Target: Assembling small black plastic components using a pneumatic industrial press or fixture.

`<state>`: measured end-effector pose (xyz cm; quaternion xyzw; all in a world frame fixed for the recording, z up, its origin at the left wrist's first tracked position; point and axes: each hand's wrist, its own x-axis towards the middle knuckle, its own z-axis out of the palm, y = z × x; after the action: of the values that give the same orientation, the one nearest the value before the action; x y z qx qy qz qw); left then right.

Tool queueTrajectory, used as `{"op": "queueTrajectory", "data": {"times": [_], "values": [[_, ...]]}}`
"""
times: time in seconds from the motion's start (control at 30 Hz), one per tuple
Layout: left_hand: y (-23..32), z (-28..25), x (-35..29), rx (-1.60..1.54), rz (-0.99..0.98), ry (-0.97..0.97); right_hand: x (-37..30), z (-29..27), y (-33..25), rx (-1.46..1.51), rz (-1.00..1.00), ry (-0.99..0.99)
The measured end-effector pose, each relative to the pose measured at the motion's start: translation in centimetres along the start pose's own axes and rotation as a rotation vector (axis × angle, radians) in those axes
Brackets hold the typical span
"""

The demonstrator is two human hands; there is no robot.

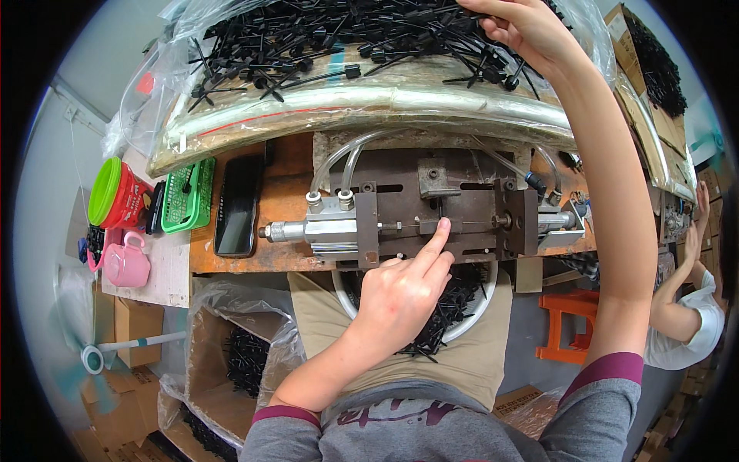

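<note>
My left hand point(402, 302) reaches over the front of a metal fixture point(400, 165), its index finger stretched out and the other fingers loosely bent. That fingertip touches a small dark block point(454, 225) at the fixture's middle; any part underneath is covered. Up at the far edge, my right hand point(531, 35) is at a heap of black plastic parts point(308, 38) with thin stems. Its fingers are drawn together, and the top of the picture cuts off part of them, so I cannot make out what they hold. More black parts point(454, 304) lie in a white-rimmed container on my lap.
Silver cylinders point(335, 229) with clear hoses flank the fixture. Left on the wooden table are a black phone point(240, 204), a green basket point(188, 196) and a pink cup point(125, 262). An orange stool point(568, 316) stands below right. Another person point(689, 327) works at far right.
</note>
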<state>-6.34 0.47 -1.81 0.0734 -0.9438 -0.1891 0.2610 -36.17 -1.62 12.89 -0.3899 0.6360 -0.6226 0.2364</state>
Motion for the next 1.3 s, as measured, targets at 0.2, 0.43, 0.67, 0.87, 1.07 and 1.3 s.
{"op": "queueTrajectory", "data": {"times": [0.2, 0.43, 0.67, 0.87, 1.07, 1.3], "values": [[0.3, -1.9, -0.7, -0.359, 0.099, -0.015, -1.3, -2.3, 0.6, 0.222, -0.033, 0.055], [-1.7, -5.9, 2.5, -0.368, -0.049, 0.489, -9.8, 0.7, 1.0, 0.149, -0.105, -0.066], [0.2, -5.4, 1.8, -0.085, 0.169, 0.364, -17.5, 4.1, 3.4, 0.54, 0.207, -0.123], [0.6, -4.5, 0.3, -0.271, 0.16, 0.209, -19.5, 4.0, 4.9, 0.612, 0.233, -0.014], [1.3, -2.6, -1.4, -0.264, 0.058, 0.163, -20.3, 1.4, 5.8, 0.54, 0.109, 0.164], [0.2, 1.2, -1.1, 0.017, 0.027, 0.129, -22.8, 0.8, 6.4, 0.517, 0.137, 0.226]]}}
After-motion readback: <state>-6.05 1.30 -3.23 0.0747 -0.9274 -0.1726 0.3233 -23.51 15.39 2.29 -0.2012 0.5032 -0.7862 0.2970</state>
